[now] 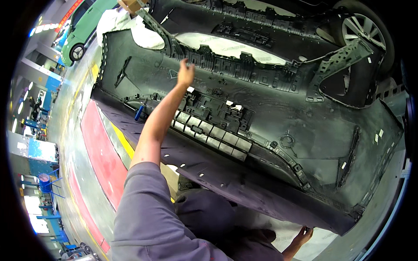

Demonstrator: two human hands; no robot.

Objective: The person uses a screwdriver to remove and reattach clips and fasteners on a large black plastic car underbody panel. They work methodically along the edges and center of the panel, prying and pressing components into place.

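Observation:
A large black plastic car bumper cover (270, 104) lies in front of me with its ribbed inner side up. My left arm stretches far across it, and my left hand (186, 75) is over its upper left part, fingers apart and nothing visible in them. Whether that hand touches the plastic I cannot tell. At the bottom right, my right hand (302, 237) is beside the bumper's near edge, its fingers bent and pressed together around something small and dark that I cannot make out. A blue-handled tool (139, 113) rests at the bumper's left near side.
Behind lies a second black bumper (200, 17) with white wrapping (235, 47) between the two. A car wheel (363, 29) stands at the far right. Far left are a green car (85, 26) and a cardboard box (132, 5). Red floor marking (101, 148) runs along my left.

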